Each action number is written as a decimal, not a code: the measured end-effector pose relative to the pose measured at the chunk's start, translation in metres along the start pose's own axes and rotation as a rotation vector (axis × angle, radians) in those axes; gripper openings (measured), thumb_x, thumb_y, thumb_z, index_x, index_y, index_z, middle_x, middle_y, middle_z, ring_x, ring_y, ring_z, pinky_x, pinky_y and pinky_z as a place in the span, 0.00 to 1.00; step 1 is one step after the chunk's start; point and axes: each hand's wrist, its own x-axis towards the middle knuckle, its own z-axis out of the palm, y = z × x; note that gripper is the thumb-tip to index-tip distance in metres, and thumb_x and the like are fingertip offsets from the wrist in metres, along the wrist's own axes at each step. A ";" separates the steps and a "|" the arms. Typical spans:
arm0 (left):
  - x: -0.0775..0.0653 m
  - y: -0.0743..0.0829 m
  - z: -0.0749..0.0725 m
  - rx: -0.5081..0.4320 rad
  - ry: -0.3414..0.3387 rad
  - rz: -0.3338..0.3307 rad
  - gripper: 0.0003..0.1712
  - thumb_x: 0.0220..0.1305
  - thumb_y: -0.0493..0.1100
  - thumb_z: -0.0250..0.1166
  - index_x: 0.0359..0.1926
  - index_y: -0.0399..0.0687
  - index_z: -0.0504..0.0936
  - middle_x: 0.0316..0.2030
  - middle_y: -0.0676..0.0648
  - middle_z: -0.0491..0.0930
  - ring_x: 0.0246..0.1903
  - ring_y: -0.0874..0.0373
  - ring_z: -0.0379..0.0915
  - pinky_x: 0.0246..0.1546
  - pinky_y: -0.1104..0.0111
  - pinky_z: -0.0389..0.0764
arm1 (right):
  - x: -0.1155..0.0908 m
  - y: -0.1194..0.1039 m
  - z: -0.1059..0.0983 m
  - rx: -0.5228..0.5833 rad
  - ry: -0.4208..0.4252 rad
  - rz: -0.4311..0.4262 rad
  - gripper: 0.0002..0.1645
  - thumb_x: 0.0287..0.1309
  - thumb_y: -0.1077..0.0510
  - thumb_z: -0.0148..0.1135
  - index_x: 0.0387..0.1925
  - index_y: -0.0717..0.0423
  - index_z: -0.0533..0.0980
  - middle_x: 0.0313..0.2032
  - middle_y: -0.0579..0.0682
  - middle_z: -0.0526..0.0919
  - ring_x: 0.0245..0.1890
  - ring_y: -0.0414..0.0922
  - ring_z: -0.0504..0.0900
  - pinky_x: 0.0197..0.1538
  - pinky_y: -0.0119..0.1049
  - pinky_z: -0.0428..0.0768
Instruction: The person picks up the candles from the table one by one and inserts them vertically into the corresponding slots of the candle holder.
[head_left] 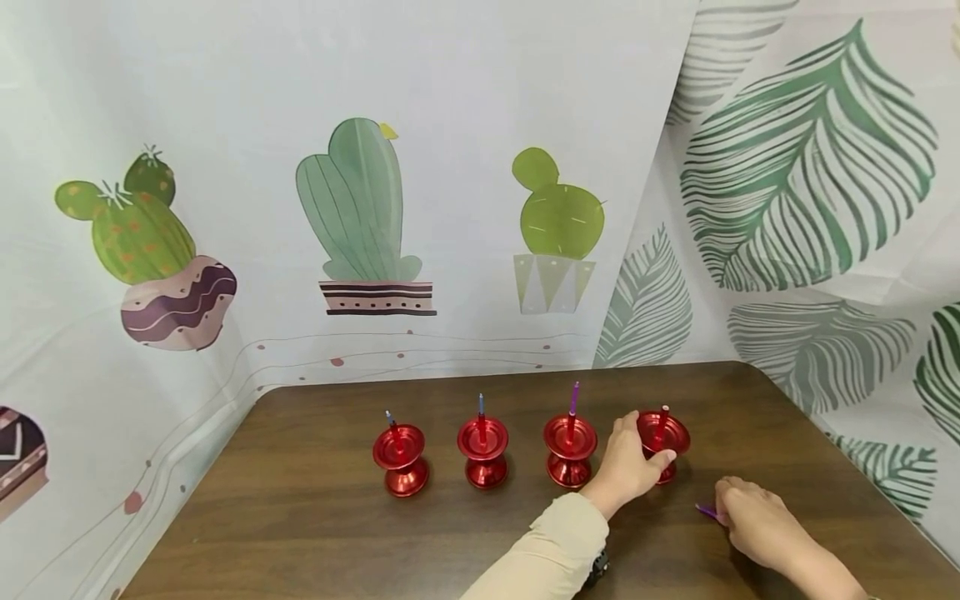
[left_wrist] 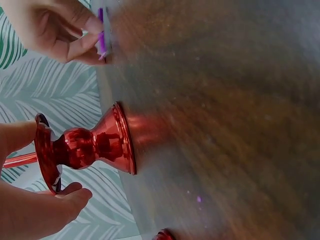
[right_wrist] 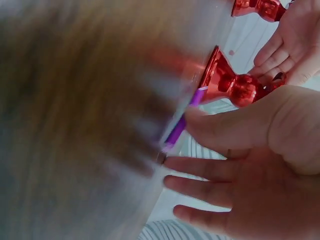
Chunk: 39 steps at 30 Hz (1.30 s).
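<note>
At the right end of a row stands a shiny red candle holder (head_left: 678,435), upright on the table. My left hand (head_left: 628,462) holds its dish-like rim between thumb and fingers; in the left wrist view the holder's waisted stem and base (left_wrist: 95,147) show below the grip. A thin red tube (head_left: 663,423) rises from its dish. Low over the table to the right, my right hand (head_left: 761,517) pinches a slim purple candle (right_wrist: 184,120) between thumb and a finger. Its other fingers spread apart in the right wrist view.
Three similar red holders stand to the left: one with a purple candle (head_left: 574,398) and two with blue candles (head_left: 482,405) (head_left: 389,418). Behind the brown wooden table (head_left: 315,517) hangs a cloth (head_left: 465,208) printed with cacti and leaves.
</note>
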 end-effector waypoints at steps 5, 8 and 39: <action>0.000 -0.001 0.001 -0.005 0.003 0.008 0.38 0.55 0.46 0.73 0.64 0.42 0.67 0.51 0.48 0.73 0.53 0.57 0.72 0.54 0.67 0.76 | 0.005 0.002 -0.006 0.047 0.055 0.019 0.21 0.41 0.73 0.68 0.19 0.51 0.65 0.21 0.41 0.64 0.22 0.39 0.64 0.23 0.36 0.66; 0.001 -0.001 0.001 -0.006 0.004 0.011 0.38 0.54 0.46 0.73 0.64 0.42 0.67 0.51 0.48 0.73 0.53 0.57 0.73 0.53 0.67 0.76 | 0.010 0.005 -0.011 0.087 0.067 0.056 0.18 0.45 0.74 0.65 0.21 0.53 0.67 0.21 0.44 0.66 0.22 0.42 0.66 0.23 0.38 0.67; 0.002 -0.003 0.000 -0.005 -0.002 0.032 0.38 0.54 0.46 0.73 0.63 0.41 0.67 0.49 0.48 0.73 0.51 0.58 0.73 0.52 0.68 0.76 | 0.082 -0.031 -0.044 0.742 0.470 0.152 0.06 0.64 0.67 0.56 0.38 0.70 0.73 0.52 0.61 0.80 0.42 0.17 0.71 0.45 0.11 0.68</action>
